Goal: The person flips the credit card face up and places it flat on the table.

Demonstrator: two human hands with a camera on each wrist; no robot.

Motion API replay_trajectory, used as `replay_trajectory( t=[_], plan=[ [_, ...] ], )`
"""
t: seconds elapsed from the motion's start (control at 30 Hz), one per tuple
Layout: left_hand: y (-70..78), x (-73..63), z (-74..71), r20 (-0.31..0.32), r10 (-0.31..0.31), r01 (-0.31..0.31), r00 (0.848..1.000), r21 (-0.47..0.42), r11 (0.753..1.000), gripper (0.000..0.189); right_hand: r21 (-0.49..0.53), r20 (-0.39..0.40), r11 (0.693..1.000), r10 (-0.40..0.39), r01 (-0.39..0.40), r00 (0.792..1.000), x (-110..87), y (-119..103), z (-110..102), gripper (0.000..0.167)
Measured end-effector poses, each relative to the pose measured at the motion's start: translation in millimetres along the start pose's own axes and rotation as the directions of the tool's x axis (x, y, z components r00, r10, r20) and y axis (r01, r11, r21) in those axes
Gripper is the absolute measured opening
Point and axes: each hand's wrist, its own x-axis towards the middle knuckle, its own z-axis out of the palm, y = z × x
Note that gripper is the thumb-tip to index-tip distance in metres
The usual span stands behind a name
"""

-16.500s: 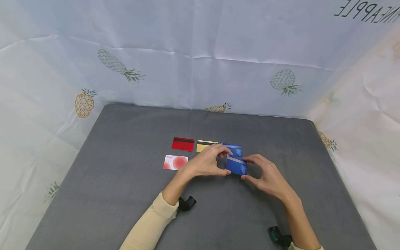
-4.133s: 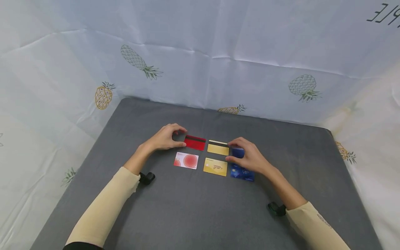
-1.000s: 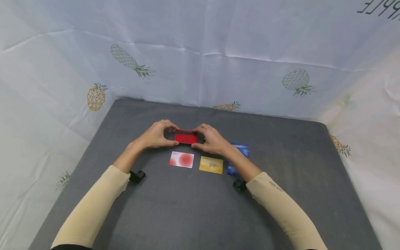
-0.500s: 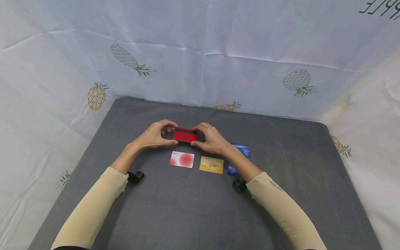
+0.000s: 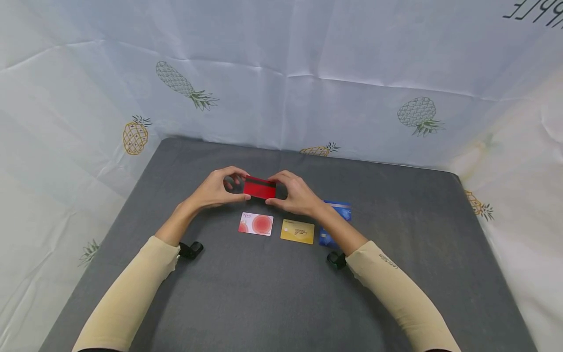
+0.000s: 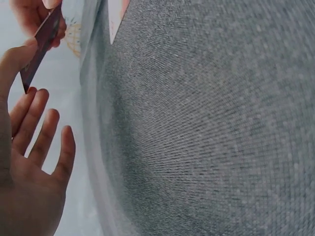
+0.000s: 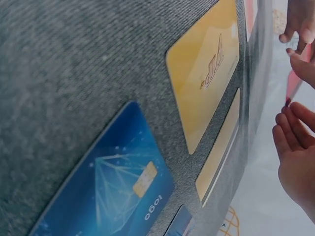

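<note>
Between both hands a red card (image 5: 259, 190) with a dark stripe is held off the table, tilted toward the head camera. My left hand (image 5: 214, 188) pinches its left end between thumb and fingers; the other fingers are spread in the left wrist view. At the right end, my right hand (image 5: 296, 194) grips it with thumb and fingertips. Just below lies a white-and-pink card (image 5: 256, 224), with a gold card (image 5: 297, 232) to its right. The right wrist view shows a blue chip card (image 7: 120, 177) and a striped gold card (image 7: 220, 147) lying flat.
A second blue card (image 5: 341, 210) lies behind the front blue one, partly covered by the right forearm in the head view. The grey table (image 5: 264, 303) meets a pineapple-print curtain (image 5: 246, 107) at its far edge. Black wrist straps show at both cuffs.
Earlier the hands held a blue card at right. Later the red card lay in the back row beside the left hand; now both hands hold it raised, tilted more upright over the last second.
</note>
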Motion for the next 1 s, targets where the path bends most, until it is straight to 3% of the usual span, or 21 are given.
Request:
replay_trajectory(
  t=[0.43,1.0],
  plan=[
    [1.0,0.2,1.3,0.006,0.005,-0.005,1.0,-0.009,1.0,0.058,0.008,0.019,1.0,-0.009,0.008,1.0,2.4,-2.0,1.3,0.057],
    [2.6,3.1,6.3,0.007,0.022,-0.021,1.0,-0.198,0.98,0.06,0.065,0.0,0.998,-0.006,0.006,1.0,2.7,-2.7,3.0,0.056]
  ],
)
